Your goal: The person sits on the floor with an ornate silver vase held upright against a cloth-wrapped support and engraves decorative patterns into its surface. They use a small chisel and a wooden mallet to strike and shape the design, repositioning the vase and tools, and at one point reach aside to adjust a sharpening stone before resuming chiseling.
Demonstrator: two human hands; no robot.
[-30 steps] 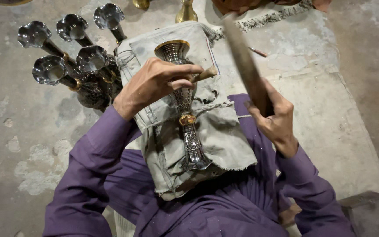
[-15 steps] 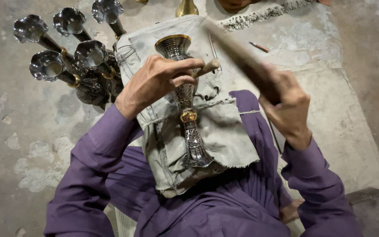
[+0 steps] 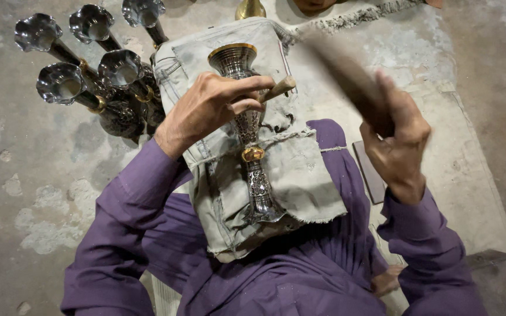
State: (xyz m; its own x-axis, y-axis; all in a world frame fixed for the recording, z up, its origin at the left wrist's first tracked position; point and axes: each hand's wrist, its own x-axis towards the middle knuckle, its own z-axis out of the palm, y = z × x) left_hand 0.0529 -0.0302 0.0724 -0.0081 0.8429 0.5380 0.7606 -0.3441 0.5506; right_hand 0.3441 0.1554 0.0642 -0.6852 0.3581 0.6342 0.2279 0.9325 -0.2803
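Fingers of the left hand [image 3: 215,108] pinch a small tool [image 3: 280,88], hiding the vase's [image 3: 247,126] neck; right hand [image 3: 398,137] grips a blurred stick [image 3: 346,79]

Left hand [image 3: 215,108] pins punch [image 3: 279,88] on vase [image 3: 250,134]; right hand [image 3: 396,140] grips mallet [image 3: 346,76].

Polished metal showing against worn cloth and rough concrete.

The vase [image 3: 252,140] is gleaming in engraved silvery metal with a glossy brass-coloured rim and collar; the folded cloth [image 3: 300,169] under it is looking matt, coarse and frayed. The stick [image 3: 346,76] is appearing as dull brown wood, the floor [image 3: 24,169] as rough, pitted concrete.
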